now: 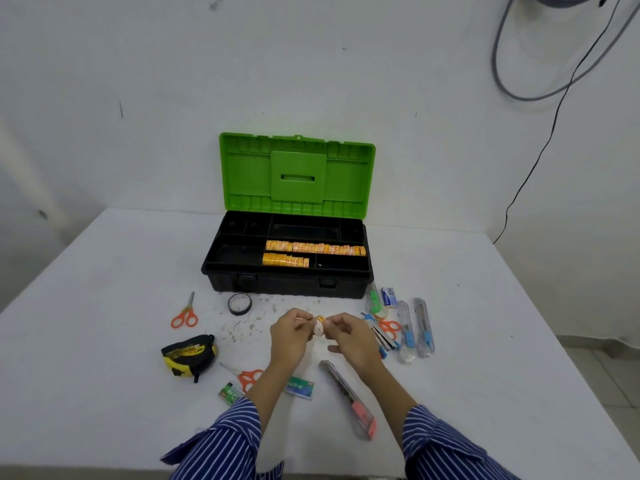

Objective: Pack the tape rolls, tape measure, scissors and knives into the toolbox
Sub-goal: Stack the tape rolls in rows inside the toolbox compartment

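- Green-lidded, our black toolbox (287, 271) stands open at the back of the white table (104, 341); two rows of orange-yellow tape rolls (313, 248) lie in its tray.
- We hold one small orange-yellow tape roll (319, 328) in front of the box: our left hand (290, 332) and right hand (348, 336) meet on it, fingers pinching it from either side.
- Left of our hands lie orange scissors (185, 315), a black tape roll (239, 303) and a yellow-black tape measure (188, 355).
- A second pair of orange scissors (250, 377) sits beside our left forearm.
- A pink-tipped utility knife (348, 398) lies between our forearms; blue utility knives (415, 329) rest at right.
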